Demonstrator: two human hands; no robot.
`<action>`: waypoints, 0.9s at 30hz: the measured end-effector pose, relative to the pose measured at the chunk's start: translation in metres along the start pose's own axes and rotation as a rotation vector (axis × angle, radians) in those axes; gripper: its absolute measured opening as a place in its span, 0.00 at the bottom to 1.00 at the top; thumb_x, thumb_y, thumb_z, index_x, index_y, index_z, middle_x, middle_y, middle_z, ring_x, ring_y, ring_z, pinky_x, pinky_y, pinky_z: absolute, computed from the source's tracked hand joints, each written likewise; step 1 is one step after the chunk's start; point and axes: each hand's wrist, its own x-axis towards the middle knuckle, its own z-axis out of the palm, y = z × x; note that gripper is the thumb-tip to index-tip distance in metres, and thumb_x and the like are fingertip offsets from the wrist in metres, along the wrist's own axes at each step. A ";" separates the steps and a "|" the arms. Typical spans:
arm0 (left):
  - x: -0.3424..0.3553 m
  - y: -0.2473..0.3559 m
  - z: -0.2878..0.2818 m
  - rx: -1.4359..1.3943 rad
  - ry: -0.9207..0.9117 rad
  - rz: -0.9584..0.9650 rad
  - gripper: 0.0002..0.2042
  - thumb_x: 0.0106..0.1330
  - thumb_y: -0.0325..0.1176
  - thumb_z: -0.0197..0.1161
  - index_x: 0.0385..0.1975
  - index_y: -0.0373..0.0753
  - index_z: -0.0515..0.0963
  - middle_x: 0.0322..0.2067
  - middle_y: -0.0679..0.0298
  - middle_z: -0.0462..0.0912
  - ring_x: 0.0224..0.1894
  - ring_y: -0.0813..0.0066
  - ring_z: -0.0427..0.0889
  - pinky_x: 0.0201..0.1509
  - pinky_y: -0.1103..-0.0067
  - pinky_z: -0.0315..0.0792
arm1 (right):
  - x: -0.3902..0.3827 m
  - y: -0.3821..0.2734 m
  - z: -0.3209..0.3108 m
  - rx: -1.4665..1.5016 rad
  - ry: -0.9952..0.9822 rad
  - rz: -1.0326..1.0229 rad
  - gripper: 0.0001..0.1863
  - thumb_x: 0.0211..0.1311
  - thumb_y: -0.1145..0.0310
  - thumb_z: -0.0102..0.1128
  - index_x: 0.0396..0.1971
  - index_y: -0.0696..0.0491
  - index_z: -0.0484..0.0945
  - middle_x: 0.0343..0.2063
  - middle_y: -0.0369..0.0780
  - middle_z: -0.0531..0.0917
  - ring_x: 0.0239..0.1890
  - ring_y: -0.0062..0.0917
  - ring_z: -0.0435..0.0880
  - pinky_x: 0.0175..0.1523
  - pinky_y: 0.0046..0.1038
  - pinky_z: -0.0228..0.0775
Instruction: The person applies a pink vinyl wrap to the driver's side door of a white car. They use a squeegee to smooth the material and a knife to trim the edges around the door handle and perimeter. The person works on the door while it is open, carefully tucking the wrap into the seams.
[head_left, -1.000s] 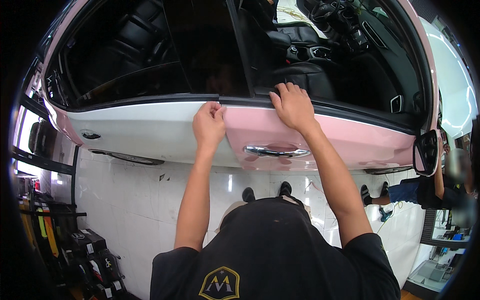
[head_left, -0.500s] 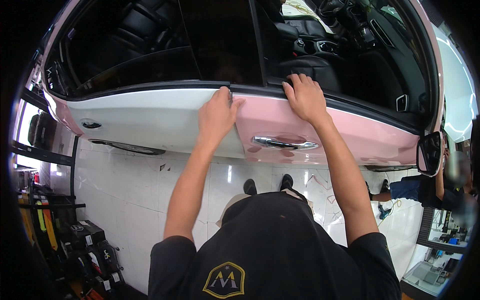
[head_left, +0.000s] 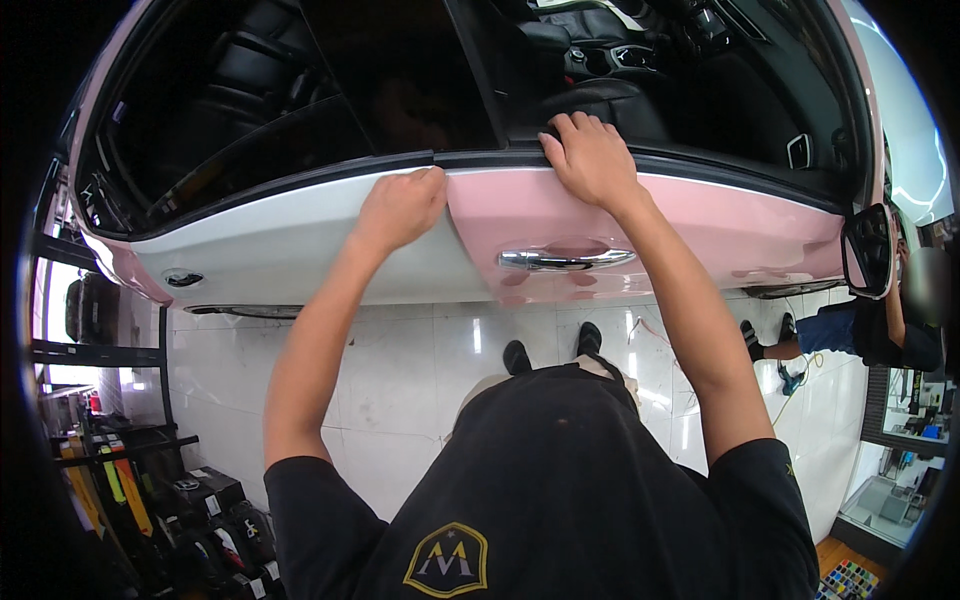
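A car's side lies before me, with a white rear door [head_left: 270,235] on the left and a pink front door [head_left: 720,228] on the right. My left hand [head_left: 403,208] is closed in a pinch at the white door's top edge, close to the seam between the doors. Whatever sits between its fingers is hidden. My right hand [head_left: 592,168] lies over the black window sill [head_left: 700,168] of the pink door, fingers extended and slightly apart, thumb to the left. Under that wrist is a chrome door handle [head_left: 565,260].
A side mirror [head_left: 868,250] sticks out at the right. Beyond it another person [head_left: 870,325] crouches by a blue-green tool [head_left: 791,378] with a yellow cord. Black shelving [head_left: 110,355] and stacked goods stand at the left. Pale tiles [head_left: 400,380] cover the floor.
My left hand has shifted left off the door seam onto the white door, its fingers drawn tighter together. My right hand stays on the sill. The whole view has shifted slightly.
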 end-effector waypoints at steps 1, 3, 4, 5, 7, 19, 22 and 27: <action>0.002 -0.005 -0.004 -0.029 -0.011 0.051 0.09 0.69 0.33 0.61 0.29 0.35 0.77 0.26 0.51 0.84 0.29 0.47 0.84 0.35 0.60 0.76 | 0.001 0.000 0.001 -0.004 0.008 0.001 0.22 0.75 0.54 0.48 0.50 0.57 0.80 0.45 0.48 0.83 0.52 0.43 0.81 0.59 0.43 0.70; 0.003 -0.002 -0.003 -0.068 0.023 0.095 0.12 0.66 0.35 0.65 0.23 0.35 0.78 0.23 0.52 0.83 0.27 0.50 0.83 0.34 0.63 0.75 | 0.000 0.000 0.002 -0.001 0.019 0.000 0.22 0.75 0.54 0.48 0.50 0.56 0.80 0.45 0.48 0.83 0.52 0.43 0.81 0.59 0.43 0.70; 0.002 0.001 -0.003 -0.051 0.019 0.018 0.12 0.67 0.35 0.65 0.25 0.35 0.78 0.23 0.52 0.83 0.27 0.51 0.83 0.33 0.63 0.75 | 0.000 0.000 0.002 0.006 0.022 -0.002 0.22 0.75 0.54 0.48 0.50 0.56 0.80 0.45 0.48 0.83 0.52 0.43 0.81 0.59 0.43 0.70; 0.001 0.002 -0.004 -0.034 0.015 -0.059 0.11 0.67 0.36 0.65 0.27 0.35 0.79 0.23 0.52 0.83 0.27 0.51 0.83 0.33 0.63 0.75 | 0.000 0.000 0.002 0.013 0.025 -0.004 0.22 0.75 0.54 0.48 0.50 0.56 0.80 0.45 0.48 0.83 0.52 0.42 0.81 0.59 0.43 0.70; 0.001 0.011 -0.012 -0.019 -0.009 -0.168 0.12 0.69 0.38 0.64 0.30 0.34 0.79 0.25 0.52 0.84 0.27 0.52 0.84 0.34 0.64 0.77 | -0.002 0.004 0.005 0.022 0.070 -0.025 0.21 0.74 0.53 0.50 0.48 0.56 0.80 0.42 0.48 0.83 0.50 0.43 0.82 0.57 0.44 0.71; -0.003 0.032 0.000 0.071 -0.002 -0.224 0.09 0.72 0.34 0.58 0.34 0.34 0.73 0.31 0.51 0.85 0.32 0.47 0.86 0.35 0.60 0.79 | -0.002 0.003 0.007 0.024 0.128 -0.047 0.20 0.73 0.53 0.52 0.44 0.56 0.80 0.40 0.47 0.83 0.48 0.43 0.82 0.54 0.45 0.72; 0.000 0.025 0.006 0.099 0.003 -0.195 0.07 0.69 0.31 0.58 0.34 0.34 0.72 0.31 0.51 0.84 0.31 0.46 0.85 0.35 0.58 0.79 | 0.000 0.003 0.005 0.015 0.125 -0.058 0.19 0.72 0.53 0.53 0.42 0.55 0.80 0.39 0.47 0.83 0.46 0.44 0.82 0.52 0.45 0.72; 0.001 0.012 0.002 -0.079 0.080 -0.069 0.07 0.63 0.27 0.63 0.27 0.34 0.71 0.25 0.51 0.80 0.29 0.46 0.82 0.33 0.59 0.74 | -0.001 0.003 0.003 0.018 0.106 -0.055 0.18 0.71 0.54 0.53 0.44 0.55 0.80 0.40 0.48 0.82 0.47 0.44 0.81 0.53 0.45 0.71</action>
